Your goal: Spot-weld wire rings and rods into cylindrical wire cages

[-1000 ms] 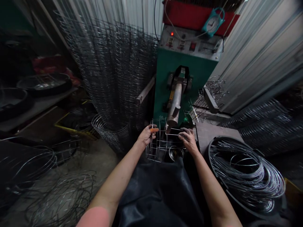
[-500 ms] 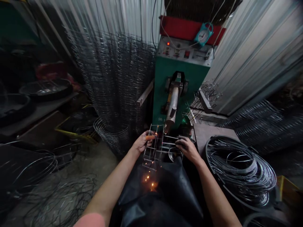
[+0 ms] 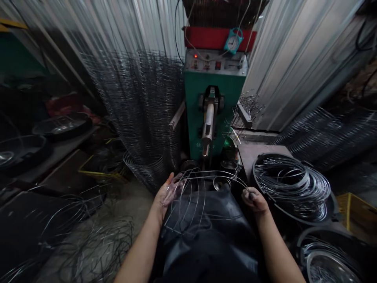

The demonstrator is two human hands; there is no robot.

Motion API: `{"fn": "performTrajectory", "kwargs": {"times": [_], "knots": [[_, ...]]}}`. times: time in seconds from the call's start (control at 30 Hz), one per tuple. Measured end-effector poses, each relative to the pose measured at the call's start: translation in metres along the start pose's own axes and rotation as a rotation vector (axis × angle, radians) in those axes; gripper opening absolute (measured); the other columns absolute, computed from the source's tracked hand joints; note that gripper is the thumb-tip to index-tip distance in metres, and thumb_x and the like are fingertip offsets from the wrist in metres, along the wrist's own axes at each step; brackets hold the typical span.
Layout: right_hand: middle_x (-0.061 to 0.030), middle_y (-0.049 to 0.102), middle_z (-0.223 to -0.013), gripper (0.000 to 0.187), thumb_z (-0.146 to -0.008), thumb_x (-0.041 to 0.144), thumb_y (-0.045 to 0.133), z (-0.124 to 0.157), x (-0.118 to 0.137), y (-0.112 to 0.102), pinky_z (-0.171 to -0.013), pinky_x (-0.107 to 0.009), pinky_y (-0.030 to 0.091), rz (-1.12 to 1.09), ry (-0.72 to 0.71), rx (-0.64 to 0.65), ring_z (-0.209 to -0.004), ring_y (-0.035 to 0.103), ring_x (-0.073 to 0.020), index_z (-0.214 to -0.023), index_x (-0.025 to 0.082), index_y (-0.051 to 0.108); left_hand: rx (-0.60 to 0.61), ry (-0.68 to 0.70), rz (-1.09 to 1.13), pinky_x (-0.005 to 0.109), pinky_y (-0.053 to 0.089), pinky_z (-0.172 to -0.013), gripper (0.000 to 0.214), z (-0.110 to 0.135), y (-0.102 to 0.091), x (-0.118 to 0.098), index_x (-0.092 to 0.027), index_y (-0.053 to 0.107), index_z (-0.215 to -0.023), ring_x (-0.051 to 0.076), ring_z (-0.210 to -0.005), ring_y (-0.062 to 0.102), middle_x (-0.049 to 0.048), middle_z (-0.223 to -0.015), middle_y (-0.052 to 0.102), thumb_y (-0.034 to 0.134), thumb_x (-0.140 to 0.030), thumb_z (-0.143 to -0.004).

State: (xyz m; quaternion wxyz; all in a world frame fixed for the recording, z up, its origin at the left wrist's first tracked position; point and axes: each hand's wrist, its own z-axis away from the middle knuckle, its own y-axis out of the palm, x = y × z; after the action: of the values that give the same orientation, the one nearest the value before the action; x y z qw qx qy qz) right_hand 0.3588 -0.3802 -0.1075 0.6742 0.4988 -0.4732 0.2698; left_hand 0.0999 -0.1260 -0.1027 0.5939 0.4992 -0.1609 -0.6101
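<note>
A wire frame [image 3: 205,176] of thin curved rods is stretched between my two hands, above a dark apron [image 3: 218,228] on my lap. At its left side my left hand [image 3: 171,192], smeared by motion, has its fingers around the wires; one digit wears an orange cover. My right hand [image 3: 255,199] is closed on the right-hand end of the long curved rods. Beyond the frame stands a green welding machine [image 3: 194,114], its thick metal electrode arm [image 3: 208,120] pointing down toward me. The frame is apart from the electrode tip.
Tall stacks of wire mesh [image 3: 135,106] stand left of the machine. At right, a black tub [image 3: 255,179] holds coiled wire hoops [image 3: 306,184]. Another black tub [image 3: 302,239] sits nearer. Loose wires [image 3: 97,243] cover the floor at left. A turquoise clock [image 3: 233,41] hangs on the machine.
The wire frame has come away from the electrode toward me and has turned. Sparks over the apron are gone. My right hand has moved right and nearer; my left hand moved slightly left and nearer.
</note>
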Motion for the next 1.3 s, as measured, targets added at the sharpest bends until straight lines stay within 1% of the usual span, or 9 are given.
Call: {"fn": "performTrajectory", "kwargs": {"times": [0.13,0.33,0.43,0.57,0.7,0.87,0.97,1.07,1.3], "knots": [[0.0081,0.036,-0.051,0.029,-0.063,0.041,0.074,-0.005,-0.010,0.027,-0.027,-0.009,0.017,-0.279,0.048,-0.117,-0.034,0.018,0.0006,-0.071,0.016,0.061,0.078,0.121,-0.001,0.044,0.047,-0.081,0.046,-0.014,-0.037,0.024,-0.017,0.056,-0.100,0.028,-0.102,0.059,0.0162,-0.103,0.063,0.050,-0.056,-0.077],[0.0084,0.039,-0.054,0.021,-0.072,0.031,0.069,-0.033,0.004,0.034,-0.024,-0.005,0.020,-0.481,0.177,-0.131,-0.033,0.023,0.0010,-0.074,0.016,0.055,-0.056,0.274,0.004,0.037,0.048,-0.080,0.048,-0.020,-0.074,0.043,-0.024,0.056,-0.105,0.022,-0.106,0.056,0.0095,-0.106,0.063,0.048,-0.061,-0.075],[0.0088,0.039,-0.053,0.022,-0.073,0.032,0.068,-0.042,0.007,0.026,-0.022,-0.005,0.018,-0.501,0.185,-0.144,-0.031,0.022,0.0012,-0.073,0.017,0.052,0.031,0.257,-0.067,0.038,0.043,-0.090,0.056,-0.012,-0.081,0.055,-0.024,0.055,-0.112,0.023,-0.117,0.047,0.0101,-0.120,0.057,0.054,-0.061,-0.070],[0.0104,0.037,-0.050,0.022,-0.073,0.031,0.069,-0.048,0.006,0.015,-0.021,-0.005,0.018,-0.484,0.197,-0.166,-0.029,0.014,0.0022,-0.071,0.018,0.050,0.182,0.241,-0.347,0.038,0.025,-0.105,0.084,-0.009,-0.089,0.071,-0.027,0.050,-0.122,0.026,-0.128,0.034,0.0104,-0.131,0.047,0.083,-0.031,-0.045],[0.0077,0.043,-0.057,0.021,-0.072,0.031,0.069,-0.048,0.000,0.020,-0.022,-0.005,0.019,-0.385,0.120,-0.244,-0.031,0.019,0.0020,-0.080,0.017,0.056,0.048,0.265,-0.540,0.037,0.029,-0.102,0.092,-0.016,-0.092,0.079,-0.027,0.050,-0.118,0.025,-0.120,0.043,0.0089,-0.116,0.057,0.081,-0.002,-0.036],[0.0057,0.046,-0.058,0.030,-0.065,0.033,0.074,-0.039,-0.003,0.047,-0.028,-0.009,0.030,-0.285,0.028,-0.293,-0.041,0.039,-0.0026,-0.088,0.018,0.061,-0.060,0.313,-0.491,0.027,0.047,-0.076,0.067,-0.014,-0.070,0.072,-0.019,0.054,-0.103,0.016,-0.082,0.060,0.0029,-0.082,0.063,0.081,-0.005,-0.043],[0.0025,0.056,-0.066,0.033,-0.058,0.029,0.079,-0.038,-0.001,0.066,-0.045,-0.015,0.047,-0.235,0.018,-0.323,-0.058,0.055,-0.0082,-0.085,0.019,0.062,-0.067,0.352,-0.437,0.028,0.050,-0.068,0.060,-0.004,-0.038,0.061,-0.019,0.051,-0.100,0.012,-0.068,0.060,-0.0019,-0.075,0.059,0.080,-0.012,-0.049],[0.0014,0.062,-0.070,0.031,-0.055,0.028,0.080,-0.043,0.000,0.084,-0.056,-0.022,0.052,-0.191,0.055,-0.334,-0.059,0.058,-0.0097,-0.080,0.019,0.063,-0.046,0.339,-0.407,0.033,0.053,-0.060,0.058,0.007,-0.004,0.050,-0.021,0.046,-0.105,0.010,-0.058,0.056,-0.0047,-0.075,0.054,0.077,-0.019,-0.055],[-0.0008,0.065,-0.069,0.028,-0.059,0.029,0.078,-0.064,-0.002,0.095,-0.056,-0.025,0.053,-0.119,0.075,-0.331,-0.063,0.062,-0.0137,-0.080,0.017,0.062,-0.059,0.344,-0.412,0.018,0.035,-0.038,0.060,0.010,0.030,0.039,-0.019,0.043,-0.106,0.002,-0.042,0.037,-0.0082,-0.068,0.045,0.076,-0.024,-0.056]]}}
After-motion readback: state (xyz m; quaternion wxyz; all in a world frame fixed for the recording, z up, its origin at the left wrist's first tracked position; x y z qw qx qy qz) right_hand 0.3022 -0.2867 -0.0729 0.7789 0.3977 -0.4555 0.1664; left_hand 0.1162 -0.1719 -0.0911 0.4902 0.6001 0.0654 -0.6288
